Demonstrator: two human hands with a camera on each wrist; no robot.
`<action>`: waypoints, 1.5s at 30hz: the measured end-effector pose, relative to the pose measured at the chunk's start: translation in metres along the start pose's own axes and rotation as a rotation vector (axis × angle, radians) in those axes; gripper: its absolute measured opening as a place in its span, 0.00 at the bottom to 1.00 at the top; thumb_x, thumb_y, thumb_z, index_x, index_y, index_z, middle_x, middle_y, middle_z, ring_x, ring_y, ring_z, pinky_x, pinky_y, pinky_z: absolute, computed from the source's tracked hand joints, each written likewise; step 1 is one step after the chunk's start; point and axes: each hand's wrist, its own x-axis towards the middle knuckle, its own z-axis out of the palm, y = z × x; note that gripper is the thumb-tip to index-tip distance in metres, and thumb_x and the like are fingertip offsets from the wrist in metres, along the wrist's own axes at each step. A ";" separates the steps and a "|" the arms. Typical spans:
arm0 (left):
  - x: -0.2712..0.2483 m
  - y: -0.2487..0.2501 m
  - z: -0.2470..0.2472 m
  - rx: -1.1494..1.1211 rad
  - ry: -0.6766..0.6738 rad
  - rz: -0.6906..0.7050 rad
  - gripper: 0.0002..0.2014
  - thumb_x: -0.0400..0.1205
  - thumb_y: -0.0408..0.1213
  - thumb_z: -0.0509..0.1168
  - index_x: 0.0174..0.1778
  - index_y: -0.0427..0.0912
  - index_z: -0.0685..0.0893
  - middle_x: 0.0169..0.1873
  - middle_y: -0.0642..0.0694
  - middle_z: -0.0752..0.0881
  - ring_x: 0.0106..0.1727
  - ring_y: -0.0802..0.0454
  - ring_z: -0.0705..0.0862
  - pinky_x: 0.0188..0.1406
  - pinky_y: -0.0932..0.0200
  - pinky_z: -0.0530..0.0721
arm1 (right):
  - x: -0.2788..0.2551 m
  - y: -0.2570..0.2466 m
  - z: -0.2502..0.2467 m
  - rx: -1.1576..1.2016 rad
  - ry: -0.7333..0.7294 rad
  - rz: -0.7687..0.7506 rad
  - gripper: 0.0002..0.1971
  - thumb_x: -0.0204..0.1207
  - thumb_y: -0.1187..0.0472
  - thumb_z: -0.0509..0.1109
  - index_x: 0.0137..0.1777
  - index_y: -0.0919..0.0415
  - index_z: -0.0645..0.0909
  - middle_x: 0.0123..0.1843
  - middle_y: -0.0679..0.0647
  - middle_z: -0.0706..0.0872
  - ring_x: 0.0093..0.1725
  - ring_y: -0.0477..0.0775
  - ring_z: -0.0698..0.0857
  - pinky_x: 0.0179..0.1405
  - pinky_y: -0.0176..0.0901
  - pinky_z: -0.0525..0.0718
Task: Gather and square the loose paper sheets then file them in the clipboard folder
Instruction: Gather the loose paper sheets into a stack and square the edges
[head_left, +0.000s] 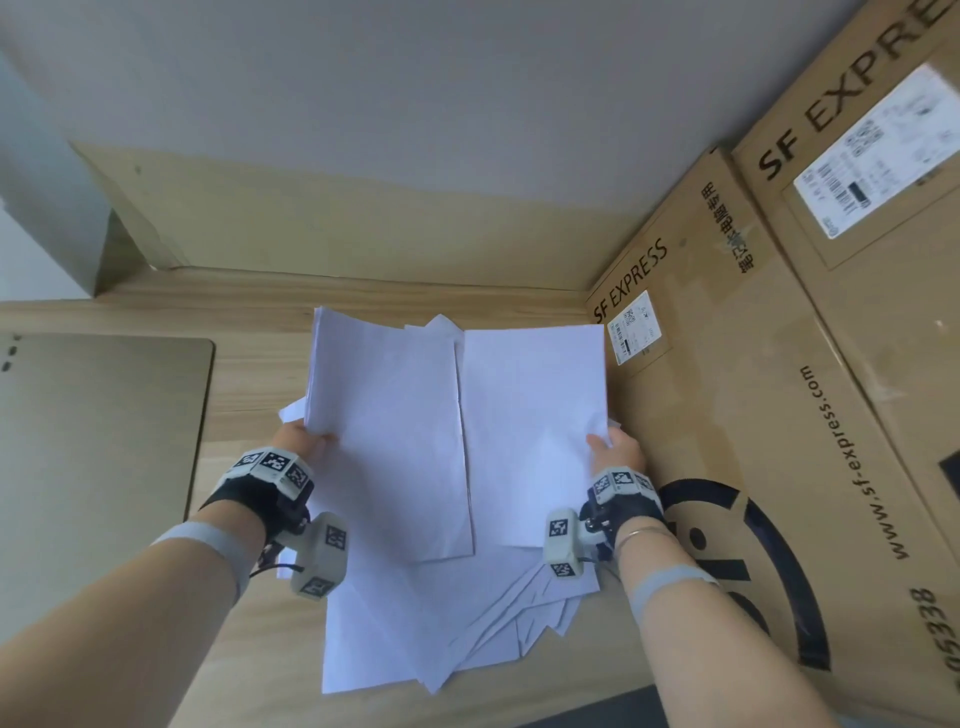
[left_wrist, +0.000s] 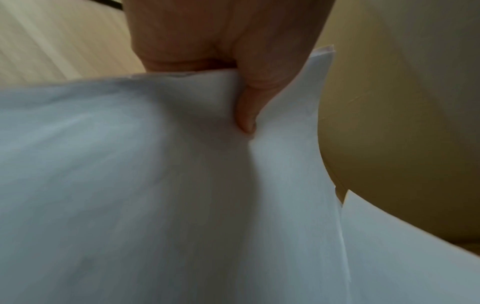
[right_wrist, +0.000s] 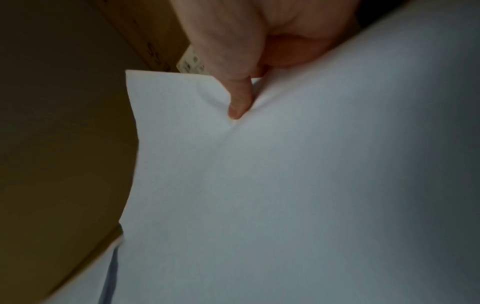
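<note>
While both hands were up off the desk (head_left: 249, 384), each had its own batch of paper, so this looked like the gathering stage, not squaring yet. Left hand (head_left: 304, 441) pinched the left batch (head_left: 384, 426) at its near left edge, thumb on top; the left wrist view showed that thumb (left_wrist: 246, 111) pressing a dent into the sheets. Right hand (head_left: 618, 452) did the same on the right sheet (head_left: 535, 431), thumb (right_wrist: 237, 102) creasing it near the corner. My guess is the edge grip kept the pages hanging flat so they could be brought together side by side in the middle of the frame.

Under them, a messy pile (head_left: 447, 623) lay fanned out at lower centre, corners sticking out every way, so plenty left to collect. Grey slab at the left edge was probably the folder (head_left: 104, 441), closed and well apart from the paper. Boxes (head_left: 779, 389) crowded the right side, just beside the right hand, not much elbow room there.
</note>
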 end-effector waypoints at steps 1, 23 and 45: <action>0.000 -0.001 -0.001 0.007 0.005 -0.003 0.19 0.80 0.30 0.63 0.67 0.29 0.78 0.63 0.29 0.82 0.64 0.33 0.81 0.63 0.48 0.77 | 0.004 0.000 -0.005 0.030 0.035 -0.015 0.15 0.80 0.65 0.63 0.63 0.71 0.79 0.62 0.67 0.84 0.50 0.56 0.78 0.48 0.38 0.70; -0.014 -0.005 -0.001 -0.118 -0.031 0.054 0.19 0.81 0.30 0.63 0.69 0.30 0.76 0.62 0.29 0.82 0.58 0.36 0.82 0.54 0.52 0.76 | -0.054 -0.057 0.094 0.009 -0.306 -0.246 0.08 0.78 0.65 0.66 0.55 0.65 0.80 0.53 0.60 0.86 0.48 0.54 0.80 0.48 0.36 0.76; -0.013 -0.016 -0.034 -0.119 0.102 -0.051 0.21 0.82 0.32 0.60 0.69 0.27 0.74 0.64 0.27 0.81 0.59 0.32 0.82 0.55 0.49 0.77 | -0.002 -0.076 0.053 -0.970 -0.396 -0.753 0.09 0.74 0.64 0.64 0.53 0.57 0.79 0.54 0.56 0.83 0.58 0.59 0.79 0.58 0.46 0.70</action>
